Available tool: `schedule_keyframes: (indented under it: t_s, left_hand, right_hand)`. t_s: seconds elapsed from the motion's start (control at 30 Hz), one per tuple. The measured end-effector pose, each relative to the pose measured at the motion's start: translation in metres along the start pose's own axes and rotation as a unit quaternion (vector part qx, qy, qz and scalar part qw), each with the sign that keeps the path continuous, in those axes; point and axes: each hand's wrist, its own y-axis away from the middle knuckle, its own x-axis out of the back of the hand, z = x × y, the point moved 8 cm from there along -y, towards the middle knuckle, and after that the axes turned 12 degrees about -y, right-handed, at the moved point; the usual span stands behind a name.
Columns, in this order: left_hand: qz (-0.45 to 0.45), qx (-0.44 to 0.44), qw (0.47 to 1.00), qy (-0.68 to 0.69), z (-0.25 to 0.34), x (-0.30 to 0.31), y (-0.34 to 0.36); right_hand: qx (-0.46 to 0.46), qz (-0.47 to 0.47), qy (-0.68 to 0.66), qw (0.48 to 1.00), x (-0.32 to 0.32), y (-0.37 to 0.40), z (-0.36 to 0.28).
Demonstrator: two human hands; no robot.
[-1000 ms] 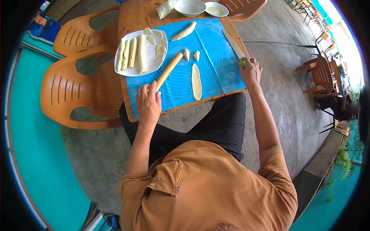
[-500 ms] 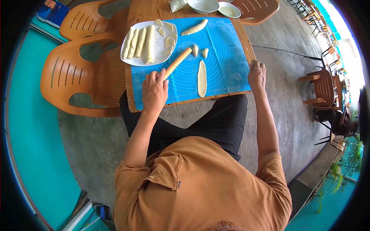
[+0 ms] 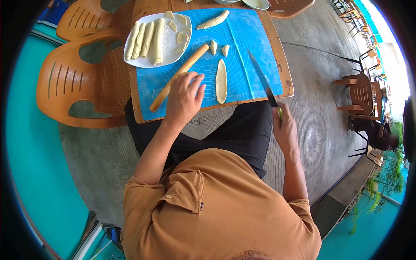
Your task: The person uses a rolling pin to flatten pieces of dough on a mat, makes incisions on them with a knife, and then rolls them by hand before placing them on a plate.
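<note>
My right hand (image 3: 284,125) grips a knife (image 3: 262,79) by its handle, just off the table's near right corner. The blade points up and left over the blue mat (image 3: 255,43). My left hand (image 3: 185,97) hovers beside the wooden rolling pin (image 3: 180,76), fingers bent and apart, holding nothing. A long flattened strip of dough (image 3: 221,82) lies to the right of that hand. Beyond it sit two small dough pieces, one on the left (image 3: 213,47) and one on the right (image 3: 225,50). A rolled length of dough (image 3: 213,20) rests near the mat's far edge.
A white plate (image 3: 167,59) at the far left carries several dough rolls (image 3: 147,40) and flat dough scraps. Part of a bowl (image 3: 256,4) shows at the table's far end. Orange chairs (image 3: 69,78) stand at the left. A person (image 3: 379,133) sits far right.
My left hand has let go of the rolling pin, which now lies slanted on the mat. My right hand has come back from the table edge and now shows a knife in it.
</note>
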Motion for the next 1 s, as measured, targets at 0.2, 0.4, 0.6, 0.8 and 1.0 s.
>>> schedule_keyframes:
  t_s: [0.2, 0.4, 0.6, 0.8, 1.0]
  left_hand:
    - [-0.053, -0.045, 0.997, 0.015, 0.019, -0.036, -0.001]
    - [-0.074, -0.043, 0.996, 0.011, 0.017, -0.049, -0.013]
    - [-0.08, -0.06, 0.995, -0.001, 0.02, -0.06, -0.021]
    - [-0.084, -0.052, 0.995, -0.012, 0.02, -0.065, -0.022]
    - [-0.09, -0.066, 0.993, -0.028, 0.02, -0.064, -0.022]
  right_hand:
    - [0.107, -0.021, 0.015, 0.994, -0.016, 0.021, -0.039]
    - [0.102, -0.049, 0.032, 0.993, -0.036, 0.021, -0.05]
    - [0.134, -0.032, 0.024, 0.99, -0.044, 0.018, -0.061]
    - [0.119, -0.042, 0.042, 0.991, -0.046, 0.014, -0.064]
    - [0.11, -0.047, 0.047, 0.992, -0.049, 0.013, -0.064]
